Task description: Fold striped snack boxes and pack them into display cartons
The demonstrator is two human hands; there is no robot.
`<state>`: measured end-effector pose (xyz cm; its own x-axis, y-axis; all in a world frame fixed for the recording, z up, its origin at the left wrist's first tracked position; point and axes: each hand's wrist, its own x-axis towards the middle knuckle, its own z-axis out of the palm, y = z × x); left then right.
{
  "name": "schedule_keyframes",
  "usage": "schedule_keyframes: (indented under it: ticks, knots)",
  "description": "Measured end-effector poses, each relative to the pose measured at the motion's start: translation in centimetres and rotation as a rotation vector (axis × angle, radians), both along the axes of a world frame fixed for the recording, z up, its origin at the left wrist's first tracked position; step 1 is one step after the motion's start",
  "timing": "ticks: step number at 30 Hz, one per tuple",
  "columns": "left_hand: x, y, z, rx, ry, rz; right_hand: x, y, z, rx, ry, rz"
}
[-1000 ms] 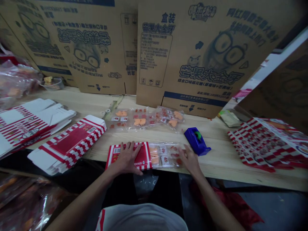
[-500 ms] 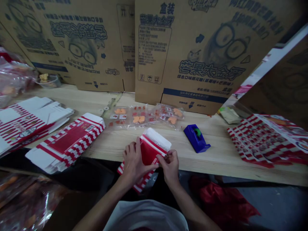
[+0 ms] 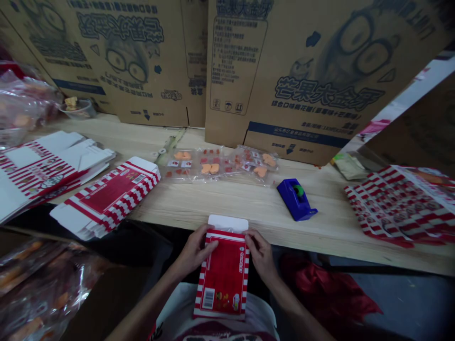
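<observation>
**Red-and-white striped carton (image 3: 222,274) gripped by 2 hands below the table edge**

The carton is held flat over the person's lap, just short of the front edge of the wooden table (image 3: 213,206), with a white flap (image 3: 228,223) standing out at its far end. What is inside it cannot be told. It is gripped along both long sides: the left hand (image 3: 195,251) is curled around the left edge, and the right hand (image 3: 260,255) is closed on the right edge near the flap. Both forearms are angled inward.

On the table, 3 clear plastic packets (image 3: 220,165) of orange and red pieces are laid at centre, with a blue tape dispenser (image 3: 296,200) to their right. Flat striped cartons are stacked at left (image 3: 110,199) and piled at right (image 3: 398,208). Large cardboard boxes (image 3: 302,80) are stood along the far side, and a small bowl (image 3: 80,108) is placed at upper left.
</observation>
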<state>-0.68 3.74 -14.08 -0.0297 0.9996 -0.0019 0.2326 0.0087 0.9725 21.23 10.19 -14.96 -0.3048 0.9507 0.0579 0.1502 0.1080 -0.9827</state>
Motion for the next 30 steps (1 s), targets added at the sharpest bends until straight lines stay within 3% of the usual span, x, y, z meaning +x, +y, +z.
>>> schedule_keyframes:
  ticks: [4,8,11,13,17,19,24,30]
  knots:
    - [-0.6,1.1,0.7,0.104,0.057,0.026,-0.4,0.9,0.7,0.065,-0.008,0.084]
    - [-0.6,1.3,0.5,0.020,-0.157,0.117,-1.2,1.5,1.2,-0.220,0.202,-0.005]
    - [-0.7,1.1,0.3,-0.024,-0.275,0.176,-1.4,1.6,1.6,-0.341,0.213,0.081]
    - [-1.2,1.0,0.5,-0.018,-0.238,0.119,-1.2,1.6,1.7,-0.262,0.146,0.142]
    - [-2.6,0.7,1.3,0.037,-0.010,-0.052,-1.0,1.2,1.8,0.050,0.004,0.208]
    - [-3.0,0.6,1.7,0.045,0.033,-0.080,-1.0,1.1,1.9,0.096,-0.029,0.254]
    - [-3.6,1.2,2.6,-0.007,0.019,-0.035,-1.6,2.3,3.0,0.012,-0.090,0.279]
    - [-4.9,3.0,3.9,-0.222,-0.247,-0.091,-2.5,4.1,5.5,-0.151,-0.121,0.273]
